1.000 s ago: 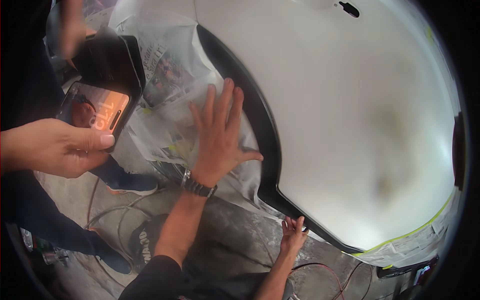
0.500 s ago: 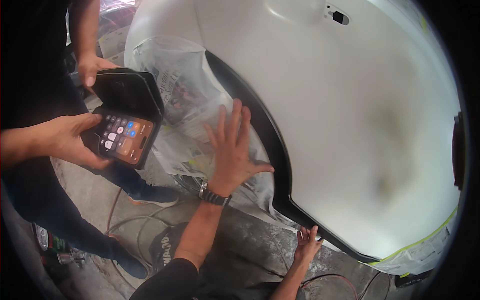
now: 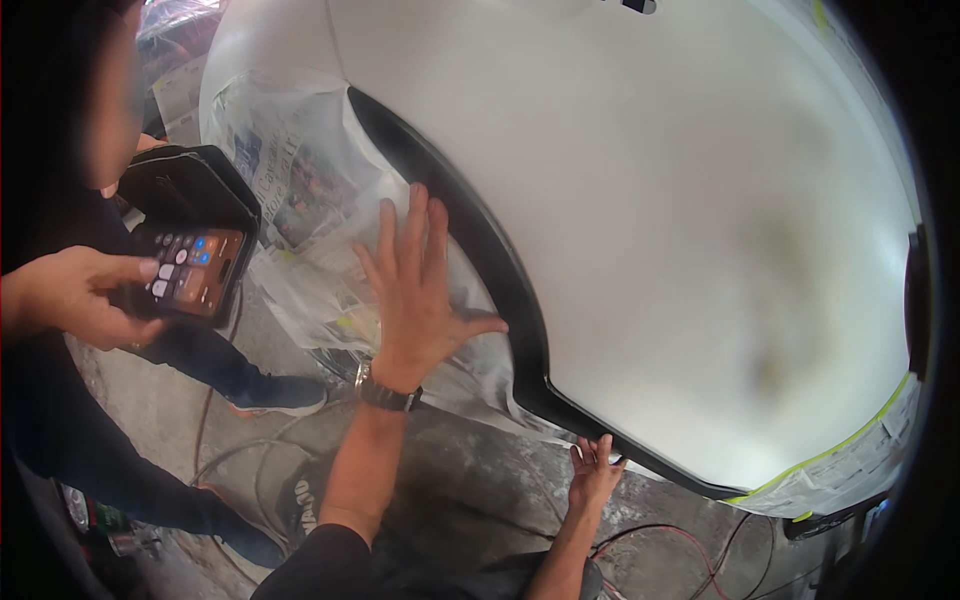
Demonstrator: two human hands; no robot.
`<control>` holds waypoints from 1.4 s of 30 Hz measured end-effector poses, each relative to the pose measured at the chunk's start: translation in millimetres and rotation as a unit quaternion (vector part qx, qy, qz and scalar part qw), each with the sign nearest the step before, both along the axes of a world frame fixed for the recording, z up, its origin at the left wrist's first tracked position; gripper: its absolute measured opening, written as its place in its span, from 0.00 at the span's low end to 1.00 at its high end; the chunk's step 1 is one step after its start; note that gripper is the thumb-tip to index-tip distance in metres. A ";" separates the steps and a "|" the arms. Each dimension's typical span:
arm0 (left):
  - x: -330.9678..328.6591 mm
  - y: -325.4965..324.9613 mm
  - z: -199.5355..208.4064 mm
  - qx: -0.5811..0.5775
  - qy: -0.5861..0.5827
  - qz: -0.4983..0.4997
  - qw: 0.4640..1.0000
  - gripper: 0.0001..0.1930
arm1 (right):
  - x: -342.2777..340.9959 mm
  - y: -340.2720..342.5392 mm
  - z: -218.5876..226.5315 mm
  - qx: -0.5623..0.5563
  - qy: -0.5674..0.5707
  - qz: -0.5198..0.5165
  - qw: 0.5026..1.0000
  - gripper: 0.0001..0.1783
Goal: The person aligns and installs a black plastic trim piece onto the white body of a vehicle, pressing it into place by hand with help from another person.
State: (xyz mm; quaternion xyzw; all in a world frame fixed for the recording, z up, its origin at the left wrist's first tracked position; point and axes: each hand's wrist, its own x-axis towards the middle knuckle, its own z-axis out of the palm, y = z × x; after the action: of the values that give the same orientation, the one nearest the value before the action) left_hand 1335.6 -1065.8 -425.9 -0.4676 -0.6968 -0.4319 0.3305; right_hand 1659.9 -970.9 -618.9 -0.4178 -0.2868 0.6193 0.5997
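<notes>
A black wheel-arch trim [image 3: 523,300] curves along the edge of a white car body panel [image 3: 660,230]. My left hand [image 3: 410,295], a watch [image 3: 390,388] on its wrist, is open with fingers spread. Its fingertips and thumb tip reach the trim's inner edge, over masking film and newspaper [image 3: 290,190]. Lower right, my right hand [image 3: 594,476] has its fingers bent at the trim's lower edge, one fingertip lying on its face; it appears to grip the trim there, though part of the grasp is hidden.
At left a co-worker holds a phone [image 3: 192,270] in a black folding case, screen lit. Hoses [image 3: 690,545] lie on the concrete floor [image 3: 450,470]. Masking paper with yellow-green tape [image 3: 840,455] borders the panel at lower right. Cans [image 3: 115,520] stand at lower left.
The whole view has shifted, so panel, trim and hands sit further left in it. Both my hands keep their places on the trim. The co-worker leans in closer over the phone.
</notes>
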 end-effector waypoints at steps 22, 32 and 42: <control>5.4 -4.9 5.7 0.013 -0.022 -0.023 0.999 0.77 | 2.7 -3.1 6.3 0.001 -0.005 0.023 1.000 0.53; 6.4 -6.3 6.0 -0.003 -0.020 -0.001 1.000 0.78 | -9.1 -4.5 3.8 0.014 -0.002 -0.036 0.999 0.26; 5.9 0.1 2.7 0.001 0.023 0.006 1.000 0.78 | -4.8 -7.0 6.9 -0.012 0.012 -0.012 1.000 0.59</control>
State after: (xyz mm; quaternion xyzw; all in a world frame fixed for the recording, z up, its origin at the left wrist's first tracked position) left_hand 1341.5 -1065.7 -423.2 -0.4728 -0.6916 -0.4196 0.3495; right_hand 1655.1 -977.8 -612.0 -0.4206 -0.2671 0.6201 0.6059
